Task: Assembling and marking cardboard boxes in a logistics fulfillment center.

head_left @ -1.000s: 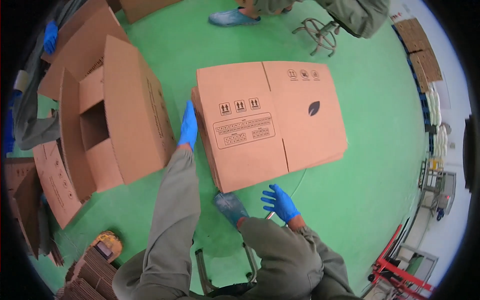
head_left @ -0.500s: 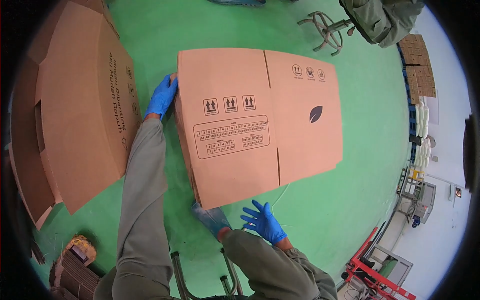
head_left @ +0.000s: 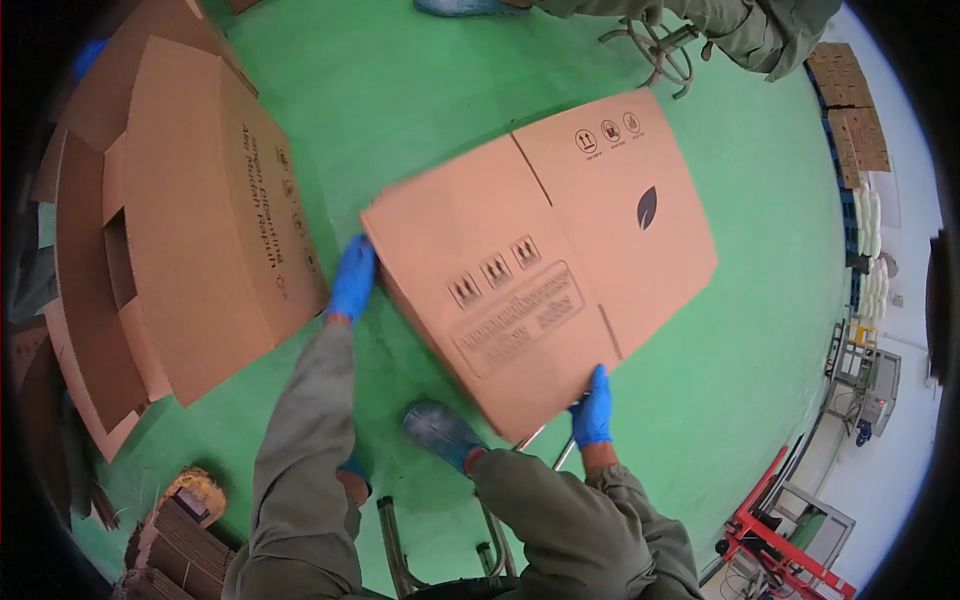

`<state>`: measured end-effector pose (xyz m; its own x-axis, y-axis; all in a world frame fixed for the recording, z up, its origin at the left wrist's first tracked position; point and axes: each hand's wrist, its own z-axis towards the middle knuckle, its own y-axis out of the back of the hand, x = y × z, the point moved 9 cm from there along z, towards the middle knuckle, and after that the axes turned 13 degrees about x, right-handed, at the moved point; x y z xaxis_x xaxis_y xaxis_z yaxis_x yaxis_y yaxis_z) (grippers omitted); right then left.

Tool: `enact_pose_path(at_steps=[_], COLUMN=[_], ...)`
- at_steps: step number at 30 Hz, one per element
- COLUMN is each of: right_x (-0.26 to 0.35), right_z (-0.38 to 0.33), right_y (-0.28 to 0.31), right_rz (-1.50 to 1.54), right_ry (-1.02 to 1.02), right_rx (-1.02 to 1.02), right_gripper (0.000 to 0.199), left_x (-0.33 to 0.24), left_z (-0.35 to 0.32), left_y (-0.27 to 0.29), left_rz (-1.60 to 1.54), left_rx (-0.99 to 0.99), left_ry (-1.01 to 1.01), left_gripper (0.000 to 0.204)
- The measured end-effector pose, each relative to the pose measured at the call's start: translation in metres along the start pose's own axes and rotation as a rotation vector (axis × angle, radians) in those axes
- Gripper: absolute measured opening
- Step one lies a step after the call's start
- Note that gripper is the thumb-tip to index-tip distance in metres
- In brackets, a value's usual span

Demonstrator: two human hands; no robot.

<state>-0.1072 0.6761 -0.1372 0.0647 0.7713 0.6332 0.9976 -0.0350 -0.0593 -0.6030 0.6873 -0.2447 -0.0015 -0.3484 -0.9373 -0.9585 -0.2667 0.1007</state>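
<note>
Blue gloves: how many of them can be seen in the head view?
2. One is on the left hand at the flat cardboard box's left edge; one is on the right hand at its lower corner. Others may be hidden.

Both arms reach forward, each hand in a blue glove.

The left hand (head_left: 352, 280) is stretched far out on an almost straight arm, in an olive-grey sleeve; its fingers point up and forward and are closed around an edge, so the grip looks firm. The right hand (head_left: 593, 408) is much nearer to the body, the elbow strongly bent, the forearm coming from the lower edge. Its fingers stand upright, pressed flat together, and the thumb I cannot see. The two hands are well apart, the left higher than the right.
</note>
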Motion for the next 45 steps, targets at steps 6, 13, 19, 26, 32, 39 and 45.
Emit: enact_pose_path(at_steps=[6, 13, 19, 26, 32, 39, 45], right_x=[0.100, 0.158, 0.133, 0.120, 0.120, 0.114, 0.057], right_z=[0.003, -0.005, 0.004, 0.002, -0.002, -0.003, -0.070], right_y=[0.192, 0.194, 0.132, 0.130, 0.131, 0.141, 0.212], right_rz=[-0.854, -1.201, -1.419, -1.399, -1.393, -1.371, -1.411], right_ry=[0.381, 0.422, 0.432, 0.240, 0.308, 0.336, 0.146], right_rx=[-0.618, -0.813, -0.660, -0.774, -0.783, -0.745, -0.736], right_gripper=[0.053, 0.058, 0.065, 0.066, 0.063, 0.063, 0.061], left_x=[0.011, 0.020, -0.092, -0.075, -0.084, -0.041, -0.010], left_z=[-0.197, -0.138, -0.040, 0.104, 0.132, 0.132, 0.059], left_y=[-0.167, -0.166, -0.139, -0.124, -0.156, -0.190, -0.284], left_rz=[0.336, 0.101, -0.218, 0.004, -0.270, -0.628, 0.175], left_rx=[0.778, 0.441, 0.106, 0.329, 0.564, 0.689, 0.863], left_ry=[0.178, 0.246, 0.012, 0.105, 0.165, 0.106, 0.157], left_gripper=[0.058, 0.060, 0.079, 0.060, 0.038, 0.035, 0.035])
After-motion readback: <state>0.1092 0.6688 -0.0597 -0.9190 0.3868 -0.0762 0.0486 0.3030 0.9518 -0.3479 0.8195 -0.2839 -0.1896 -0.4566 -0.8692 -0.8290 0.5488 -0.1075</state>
